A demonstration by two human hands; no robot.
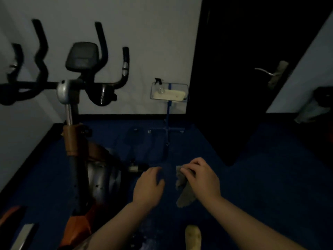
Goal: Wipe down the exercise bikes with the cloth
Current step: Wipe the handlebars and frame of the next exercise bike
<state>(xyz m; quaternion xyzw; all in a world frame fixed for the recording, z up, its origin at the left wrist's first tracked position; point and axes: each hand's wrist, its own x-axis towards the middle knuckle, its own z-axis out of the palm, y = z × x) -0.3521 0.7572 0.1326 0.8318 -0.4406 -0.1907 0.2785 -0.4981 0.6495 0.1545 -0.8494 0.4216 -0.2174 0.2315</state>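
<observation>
Right hand (201, 179) grips the cloth (183, 192): fingers curled over its top edge, grey fabric bunched under the knuckles and hanging down below the hand, lower end loose. Left hand (149, 186) sits just left of it, fingers curled downward with nothing visible in them; the two hands are near each other but not touching. Both are held out over the dark blue floor (252, 177), near centre of the view.

Exercise bike (79, 138) is on the left. Black handlebars (100, 69) curve upward, a dark console (82, 56) sits between them, silver clamp (64, 91) under it on a metal post. Orange-brown frame runs down toward the near left; a grey flywheel cover (102, 179) sits low, left of the left hand. Cloth is not touching the bike. More black handlebars (16, 69) show at the far left edge, blurred.

Far centre, against the white wall (153, 42): a blue stand (168, 127) carrying a clear tray (185, 87). On the tray, a spray bottle (159, 85) with a black trigger head and something pale and flat beside it, can't tell what.

Right of the stand, a dark door (243, 69) with a metal lever handle (264, 71). Near bottom, a pale yellow foot (192, 237), shoe or slipper, can't tell. Scene is dim, detail is poor.
</observation>
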